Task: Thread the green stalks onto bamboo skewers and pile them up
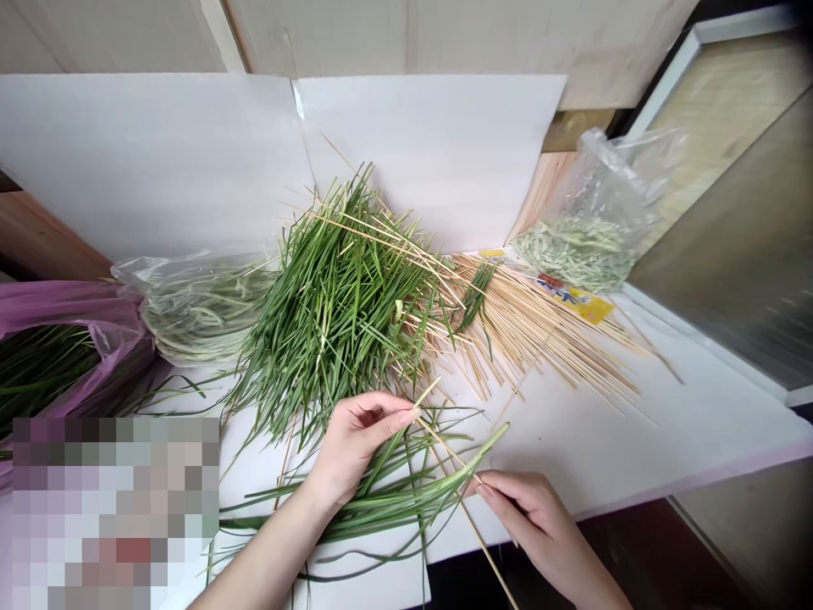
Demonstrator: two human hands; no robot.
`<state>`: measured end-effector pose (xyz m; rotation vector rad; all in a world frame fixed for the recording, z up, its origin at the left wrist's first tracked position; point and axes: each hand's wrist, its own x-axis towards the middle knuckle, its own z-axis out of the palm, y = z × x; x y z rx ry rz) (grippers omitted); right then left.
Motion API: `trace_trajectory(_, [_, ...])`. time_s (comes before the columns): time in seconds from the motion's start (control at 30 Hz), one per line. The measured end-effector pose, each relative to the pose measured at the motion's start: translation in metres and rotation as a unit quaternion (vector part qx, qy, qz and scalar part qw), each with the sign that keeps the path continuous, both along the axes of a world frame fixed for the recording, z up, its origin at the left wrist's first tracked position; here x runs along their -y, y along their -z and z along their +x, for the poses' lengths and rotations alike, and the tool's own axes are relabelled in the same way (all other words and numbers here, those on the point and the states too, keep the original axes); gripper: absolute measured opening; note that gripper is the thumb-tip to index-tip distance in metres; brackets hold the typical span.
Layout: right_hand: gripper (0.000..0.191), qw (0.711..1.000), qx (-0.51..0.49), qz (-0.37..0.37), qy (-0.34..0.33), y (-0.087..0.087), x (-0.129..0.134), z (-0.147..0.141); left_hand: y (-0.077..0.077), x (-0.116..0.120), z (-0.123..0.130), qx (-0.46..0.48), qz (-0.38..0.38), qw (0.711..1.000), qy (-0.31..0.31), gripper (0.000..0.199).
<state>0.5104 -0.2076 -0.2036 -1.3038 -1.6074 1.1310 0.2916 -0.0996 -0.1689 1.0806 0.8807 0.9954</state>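
My left hand pinches a pale chive end against the upper tip of a thin wooden skewer. Lower on that skewer, the thumb and fingers of my right hand are closed round it, beside the ends of some loose chives. These chives lie across the white table under my left wrist. Behind my hands rises a big heap of green chives on skewers. A spread of bare skewers lies to its right.
Clear bags of pale green strands stand at the back left and back right. A pink bag of greens is at the left. White boards stand behind. The white table's front edge runs along the right.
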Motion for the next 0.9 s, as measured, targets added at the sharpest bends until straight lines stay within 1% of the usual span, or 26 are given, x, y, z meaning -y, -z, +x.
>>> trace_trajectory(0.47, [0.039, 1.000, 0.002, 0.006, 0.004, 0.0015, 0.0002, 0.0001, 0.0014, -0.0009, 0.0015, 0.000, 0.012, 0.999, -0.042, 0.017])
trace_trajectory(0.9, [0.045, 0.999, 0.019, 0.020, 0.021, -0.0004, 0.0000, -0.0005, -0.0004, 0.0001, 0.0012, -0.006, 0.022, 0.999, -0.043, 0.015])
